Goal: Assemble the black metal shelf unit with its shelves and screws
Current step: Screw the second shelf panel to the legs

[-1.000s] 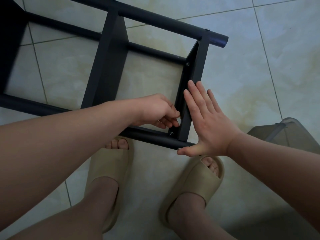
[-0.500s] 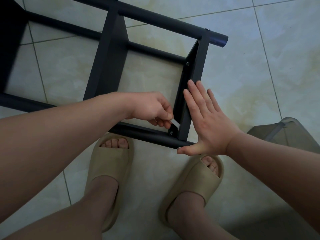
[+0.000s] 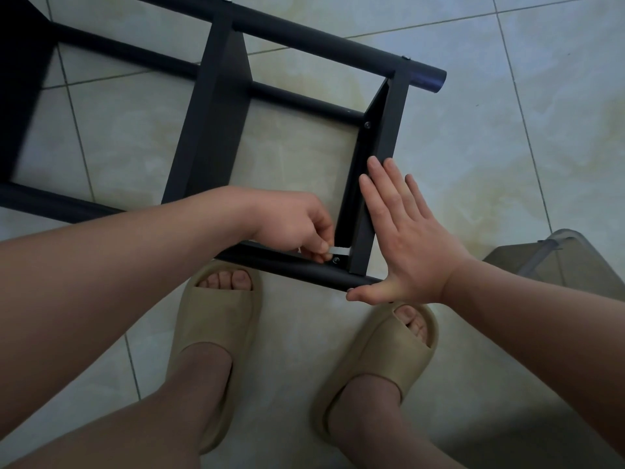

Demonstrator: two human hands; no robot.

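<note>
Tiled floor [image 3: 507, 147], grey container [image 3: 554, 262] nearby: left hand [image 3: 291, 221] pinches key [image 3: 340, 250], right hand [image 3: 409, 238] (flat) presses shelf [image 3: 385, 130].

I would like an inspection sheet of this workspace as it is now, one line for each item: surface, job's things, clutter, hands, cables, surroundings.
Surface: pale tiled floor, with grout lines.
Job's things: black shelf unit lies on its side; its end shelf sits between the tubes; a corner screw is visible near a small silver tool.
Clutter: grey container at the right edge.
Hands: left hand pinches the small silver tool; right hand presses flat against the end shelf, fingers straight.
Cables: nothing seen.
Surroundings: the person's feet in beige slippers, close to the shelf unit.
</note>
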